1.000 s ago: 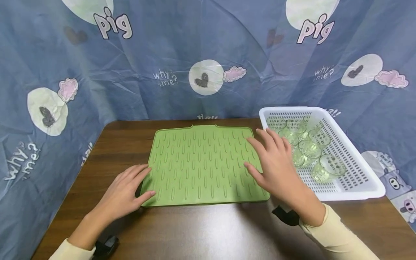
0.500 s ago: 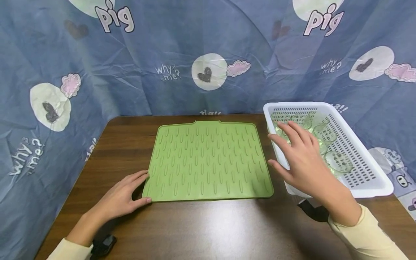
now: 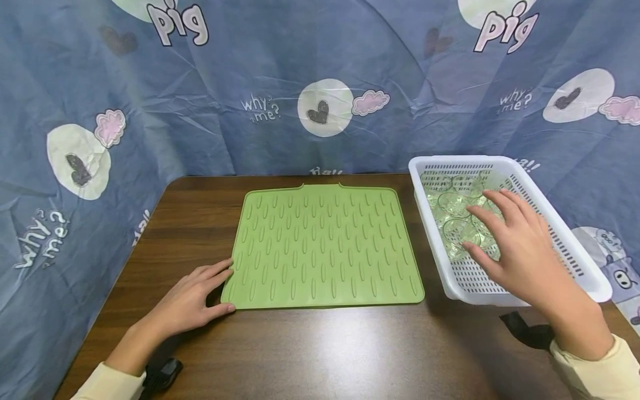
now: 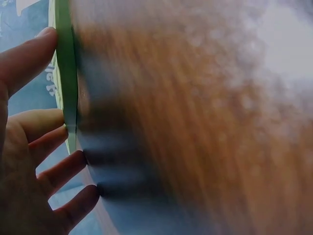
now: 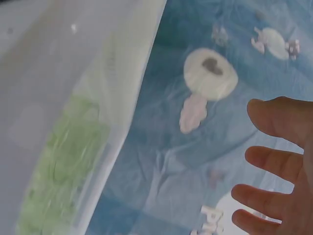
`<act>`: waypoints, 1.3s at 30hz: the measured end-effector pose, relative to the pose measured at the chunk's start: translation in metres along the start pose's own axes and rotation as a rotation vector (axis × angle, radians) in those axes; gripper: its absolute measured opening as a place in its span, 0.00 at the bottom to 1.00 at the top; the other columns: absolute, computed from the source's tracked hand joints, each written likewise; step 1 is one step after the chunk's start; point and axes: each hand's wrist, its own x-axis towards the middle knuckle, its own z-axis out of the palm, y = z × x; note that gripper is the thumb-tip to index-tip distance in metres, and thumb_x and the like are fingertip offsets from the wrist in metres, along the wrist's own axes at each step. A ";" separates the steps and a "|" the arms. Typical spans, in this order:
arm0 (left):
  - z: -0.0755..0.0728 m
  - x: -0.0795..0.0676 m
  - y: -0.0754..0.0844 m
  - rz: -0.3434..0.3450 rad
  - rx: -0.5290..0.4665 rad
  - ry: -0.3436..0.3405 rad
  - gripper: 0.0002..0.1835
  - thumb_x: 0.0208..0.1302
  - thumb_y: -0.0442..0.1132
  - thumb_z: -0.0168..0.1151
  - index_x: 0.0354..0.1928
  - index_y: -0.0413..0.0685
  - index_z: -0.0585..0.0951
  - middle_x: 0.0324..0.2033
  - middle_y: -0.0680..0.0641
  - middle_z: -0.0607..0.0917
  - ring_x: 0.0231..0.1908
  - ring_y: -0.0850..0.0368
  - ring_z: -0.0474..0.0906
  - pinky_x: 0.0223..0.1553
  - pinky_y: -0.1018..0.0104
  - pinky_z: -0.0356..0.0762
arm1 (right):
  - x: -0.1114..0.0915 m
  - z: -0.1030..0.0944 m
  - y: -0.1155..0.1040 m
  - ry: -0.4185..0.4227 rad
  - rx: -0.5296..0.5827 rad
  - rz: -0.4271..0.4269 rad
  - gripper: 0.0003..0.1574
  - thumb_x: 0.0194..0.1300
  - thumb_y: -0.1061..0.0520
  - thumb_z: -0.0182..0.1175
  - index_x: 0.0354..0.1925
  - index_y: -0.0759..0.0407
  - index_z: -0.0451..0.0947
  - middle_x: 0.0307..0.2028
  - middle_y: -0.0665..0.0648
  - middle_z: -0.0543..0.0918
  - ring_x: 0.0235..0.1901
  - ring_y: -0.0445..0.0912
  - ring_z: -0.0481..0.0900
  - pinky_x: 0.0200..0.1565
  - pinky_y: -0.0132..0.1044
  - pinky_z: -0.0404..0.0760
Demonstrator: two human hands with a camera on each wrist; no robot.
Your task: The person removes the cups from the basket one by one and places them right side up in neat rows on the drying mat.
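Observation:
A green drying mat [image 3: 322, 250] with raised oblong ridges lies flat on the table. At its left front corner is my left hand [image 3: 187, 303], the thumb and fingertips touching the mat's edge. The left wrist view shows the mat's green edge [image 4: 68, 73] beside those fingers. My right hand [image 3: 525, 255] hovers over the white plastic basket [image 3: 436, 233], fingers spread and slightly bent, holding nothing. Several clear greenish glasses [image 3: 457, 230] stand inside the basket, some hidden behind the hand. Through the basket's side in the right wrist view, the glasses [image 5: 68, 161] appear as a green blur.
The brown wooden table [image 3: 320, 350] shows in front of the mat and at its left. A blue printed cloth [image 3: 210, 122] hangs behind and along the sides. The basket stands right of the mat, a narrow strip of table between them.
My right hand has moved right, from above the mat's right edge to over the basket. My left hand has stayed at the mat's left edge. The head view has shifted slightly.

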 end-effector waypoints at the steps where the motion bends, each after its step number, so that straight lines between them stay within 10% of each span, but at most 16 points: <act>1: 0.001 0.000 0.000 -0.001 -0.001 -0.004 0.42 0.58 0.60 0.69 0.69 0.41 0.72 0.72 0.43 0.69 0.65 0.40 0.71 0.56 0.35 0.72 | -0.002 -0.002 0.004 0.009 0.003 0.013 0.39 0.47 0.53 0.69 0.59 0.60 0.76 0.66 0.71 0.70 0.68 0.68 0.61 0.57 0.72 0.60; 19: 0.004 -0.003 0.011 -0.034 0.028 -0.081 0.42 0.70 0.60 0.56 0.75 0.40 0.62 0.77 0.40 0.59 0.71 0.37 0.62 0.60 0.34 0.67 | -0.030 -0.021 0.045 0.031 -0.076 0.236 0.34 0.67 0.43 0.59 0.60 0.66 0.73 0.66 0.76 0.67 0.68 0.74 0.59 0.56 0.78 0.56; 39: 0.005 0.000 0.013 -0.064 -0.024 -0.055 0.45 0.65 0.62 0.61 0.74 0.40 0.63 0.76 0.41 0.61 0.68 0.32 0.64 0.59 0.31 0.66 | -0.053 -0.019 0.099 -0.117 -0.112 0.308 0.30 0.57 0.58 0.65 0.57 0.69 0.73 0.60 0.80 0.69 0.57 0.79 0.63 0.50 0.75 0.60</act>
